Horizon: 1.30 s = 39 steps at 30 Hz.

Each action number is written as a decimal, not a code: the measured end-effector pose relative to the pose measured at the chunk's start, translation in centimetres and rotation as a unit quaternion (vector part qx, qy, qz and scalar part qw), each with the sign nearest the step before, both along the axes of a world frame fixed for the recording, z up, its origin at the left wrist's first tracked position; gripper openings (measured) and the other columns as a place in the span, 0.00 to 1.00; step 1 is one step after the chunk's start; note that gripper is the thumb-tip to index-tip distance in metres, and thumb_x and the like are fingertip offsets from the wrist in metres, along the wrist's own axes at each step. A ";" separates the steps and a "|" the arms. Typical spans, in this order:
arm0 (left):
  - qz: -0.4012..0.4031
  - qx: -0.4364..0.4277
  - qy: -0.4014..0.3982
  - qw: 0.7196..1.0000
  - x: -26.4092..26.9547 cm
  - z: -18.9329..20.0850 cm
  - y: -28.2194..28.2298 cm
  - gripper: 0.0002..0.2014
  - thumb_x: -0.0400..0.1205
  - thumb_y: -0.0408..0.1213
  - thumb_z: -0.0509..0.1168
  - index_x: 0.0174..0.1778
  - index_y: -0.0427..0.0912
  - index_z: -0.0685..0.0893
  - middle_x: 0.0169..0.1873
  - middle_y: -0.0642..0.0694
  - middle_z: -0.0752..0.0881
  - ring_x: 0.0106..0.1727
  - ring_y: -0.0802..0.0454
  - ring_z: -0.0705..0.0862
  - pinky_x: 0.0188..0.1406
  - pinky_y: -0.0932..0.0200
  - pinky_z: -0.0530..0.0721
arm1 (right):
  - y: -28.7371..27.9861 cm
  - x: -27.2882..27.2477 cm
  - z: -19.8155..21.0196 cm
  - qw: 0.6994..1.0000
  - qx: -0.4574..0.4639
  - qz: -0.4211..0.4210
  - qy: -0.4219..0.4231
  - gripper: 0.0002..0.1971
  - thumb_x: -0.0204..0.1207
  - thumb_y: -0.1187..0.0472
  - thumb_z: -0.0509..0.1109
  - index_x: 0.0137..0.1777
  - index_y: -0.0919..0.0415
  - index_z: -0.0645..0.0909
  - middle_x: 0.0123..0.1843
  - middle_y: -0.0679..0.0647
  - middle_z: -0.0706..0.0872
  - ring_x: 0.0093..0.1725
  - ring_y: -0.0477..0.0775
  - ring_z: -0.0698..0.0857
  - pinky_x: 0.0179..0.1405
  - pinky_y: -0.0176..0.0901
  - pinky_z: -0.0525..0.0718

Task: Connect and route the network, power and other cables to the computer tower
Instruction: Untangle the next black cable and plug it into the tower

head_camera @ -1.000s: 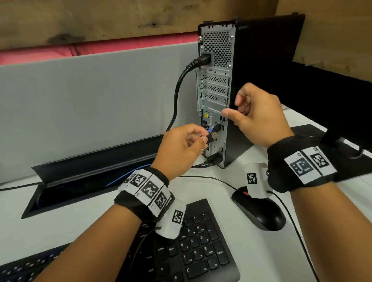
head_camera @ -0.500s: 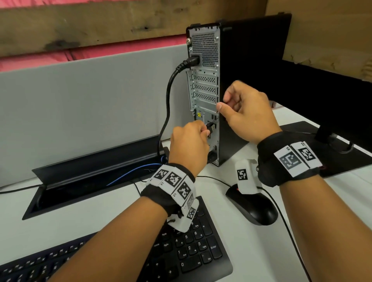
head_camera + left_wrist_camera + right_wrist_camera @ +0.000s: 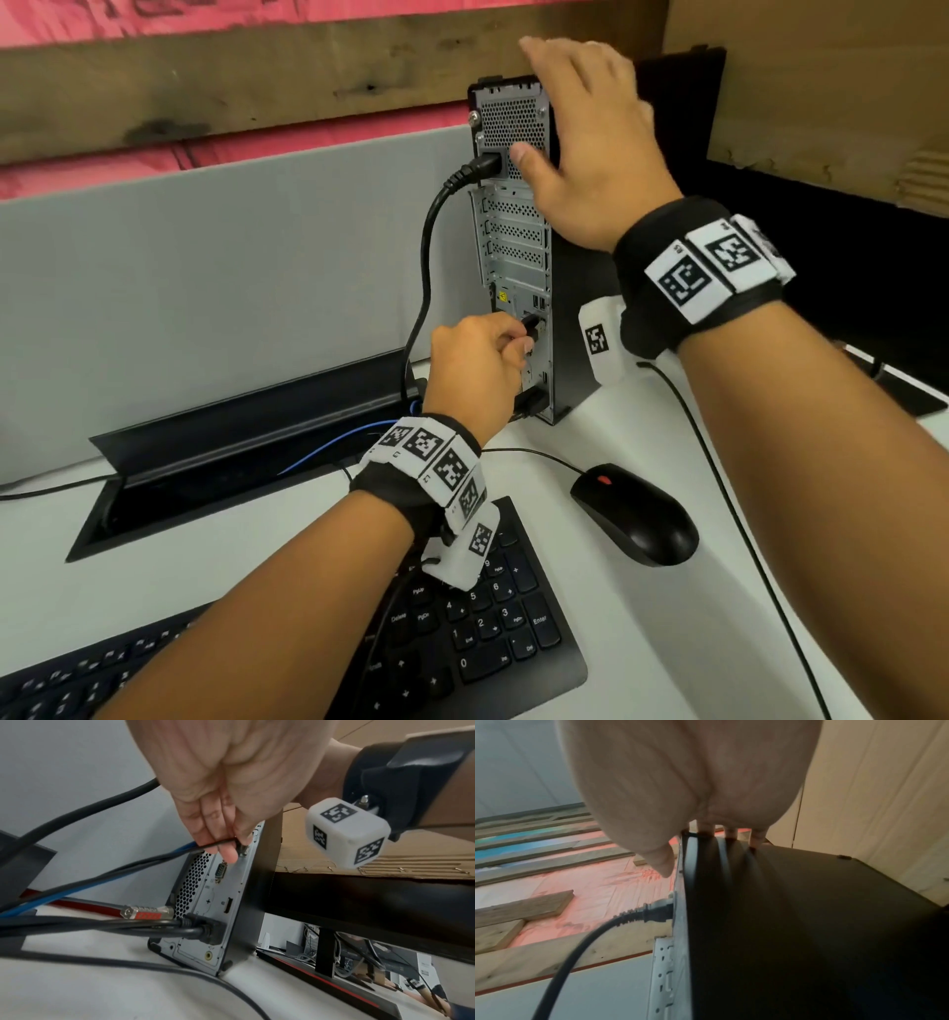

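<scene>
One tower (image 3: 513, 246), one keyboard (image 3: 477, 632), one mouse (image 3: 637, 514), perhaps five cables (image 3: 77, 888)

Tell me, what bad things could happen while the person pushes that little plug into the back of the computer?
1. The left hand pinches a small black plug at a port mostly hidden by its fingers, so it might go in crooked.
2. The tower is tall and narrow; pushing could tip it, though the right hand rests against its top.
3. The power cable and blue cable run beside that hand and might get snagged.
</scene>
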<state>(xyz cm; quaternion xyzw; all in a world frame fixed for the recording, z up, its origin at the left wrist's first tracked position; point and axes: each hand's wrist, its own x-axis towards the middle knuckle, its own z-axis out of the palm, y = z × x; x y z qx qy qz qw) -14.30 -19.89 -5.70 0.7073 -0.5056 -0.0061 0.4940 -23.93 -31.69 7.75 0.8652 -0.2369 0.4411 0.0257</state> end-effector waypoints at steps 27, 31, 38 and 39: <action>0.072 0.063 -0.236 0.967 -1.2 2.7 -2.2 0.11 0.76 0.22 0.67 0.44 0.38 0.93 0.51 0.41 0.82 0.47 0.41 0.84 0.45 0.50 0.88 | 1.5 0.0 -0.5 0.998 0.053 0.010 -0.043 0.35 0.68 0.49 0.69 0.78 0.50 0.69 0.78 0.50 0.70 0.83 0.56 0.62 0.74 0.67 0.71; 0.074 0.083 -0.256 0.960 -1.1 2.8 -2.4 0.14 0.75 0.21 0.65 0.43 0.40 0.93 0.48 0.41 0.84 0.46 0.41 0.85 0.46 0.50 0.87 | 1.6 0.0 -0.5 0.998 0.056 0.010 -0.040 0.36 0.67 0.49 0.68 0.79 0.50 0.68 0.79 0.50 0.70 0.83 0.56 0.61 0.74 0.67 0.70; 0.071 0.110 -0.279 0.951 -1.8 3.2 -1.8 0.08 0.76 0.21 0.64 0.41 0.35 0.87 0.44 0.39 0.80 0.41 0.38 0.83 0.41 0.46 0.87 | 2.0 -0.1 -0.3 0.996 0.072 0.018 -0.046 0.36 0.67 0.49 0.70 0.78 0.49 0.68 0.79 0.50 0.69 0.84 0.57 0.59 0.75 0.68 0.70; 0.065 0.109 -0.274 0.953 -1.9 3.5 -1.4 0.06 0.77 0.23 0.64 0.42 0.36 0.86 0.43 0.39 0.81 0.41 0.38 0.83 0.42 0.45 0.87 | 2.1 -0.1 -0.3 0.996 0.073 0.022 -0.045 0.36 0.67 0.49 0.70 0.78 0.49 0.68 0.79 0.50 0.68 0.84 0.57 0.59 0.75 0.68 0.70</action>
